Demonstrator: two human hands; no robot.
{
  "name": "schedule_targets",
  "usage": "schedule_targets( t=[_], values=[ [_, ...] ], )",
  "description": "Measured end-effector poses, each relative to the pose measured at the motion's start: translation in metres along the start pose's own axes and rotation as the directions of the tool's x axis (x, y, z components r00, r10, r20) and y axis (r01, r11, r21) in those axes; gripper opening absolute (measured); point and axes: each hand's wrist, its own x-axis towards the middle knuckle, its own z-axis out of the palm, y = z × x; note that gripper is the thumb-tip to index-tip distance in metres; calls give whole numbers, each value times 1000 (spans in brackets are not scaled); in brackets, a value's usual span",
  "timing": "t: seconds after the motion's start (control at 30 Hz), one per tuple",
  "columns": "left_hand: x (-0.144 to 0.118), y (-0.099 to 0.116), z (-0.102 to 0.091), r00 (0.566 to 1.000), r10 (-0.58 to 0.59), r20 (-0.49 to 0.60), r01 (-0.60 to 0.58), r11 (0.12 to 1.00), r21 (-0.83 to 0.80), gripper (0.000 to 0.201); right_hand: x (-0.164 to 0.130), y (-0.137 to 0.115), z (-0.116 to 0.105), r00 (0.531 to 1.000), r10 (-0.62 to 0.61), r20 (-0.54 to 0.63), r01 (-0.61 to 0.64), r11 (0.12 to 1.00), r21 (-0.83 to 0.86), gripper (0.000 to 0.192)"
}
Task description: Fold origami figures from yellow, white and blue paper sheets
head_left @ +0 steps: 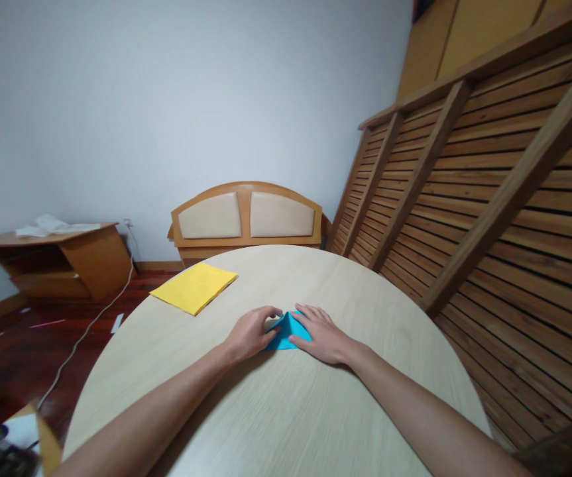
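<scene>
- Blue paper [286, 333], folded to a triangle, lies flat near the middle of the round table [315, 411].
- Left hand [250, 333]: fingers curled, tips pressing the paper's left edge.
- Right hand [321, 333]: fingers spread flat, pinning the paper's right side.
- Yellow sheets [194, 287] lie near the table's far left edge, well apart from both hands.

You sit in a home room: beyond the round wooden table [286, 411] lean a padded headboard [246, 215] and slatted bed base [489, 199], a low cabinet [61, 262] left.
</scene>
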Motion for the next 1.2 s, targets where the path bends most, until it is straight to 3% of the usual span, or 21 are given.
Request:
schedule_targets(
  t=[0.27,0.47,0.57,0.77,0.9,1.2],
  values=[
    [-4,-1,4,973,191,130,-199,979,47,47,-2,-2,-3,997,-48,-55,46,999,-30,71],
    [-5,-5,7,953,249,173,-265,961,79,51,-2,-3,-7,999,-39,-34,38,999,-21,88],
    [-6,-6,6,941,260,216,-287,952,108,51,-5,-5,-10,998,-56,-7,56,998,-33,86],
    [-9,-1,0,920,214,328,-257,962,94,62,-7,-15,-15,994,-99,-36,98,995,-25,75],
    [-8,-3,0,904,178,389,-232,968,98,58,-4,-13,-8,993,-109,-48,109,994,-2,62],
    [-8,0,-4,880,39,474,-137,975,175,64,-1,-6,-2,995,-100,-29,99,995,-9,62]
  ],
)
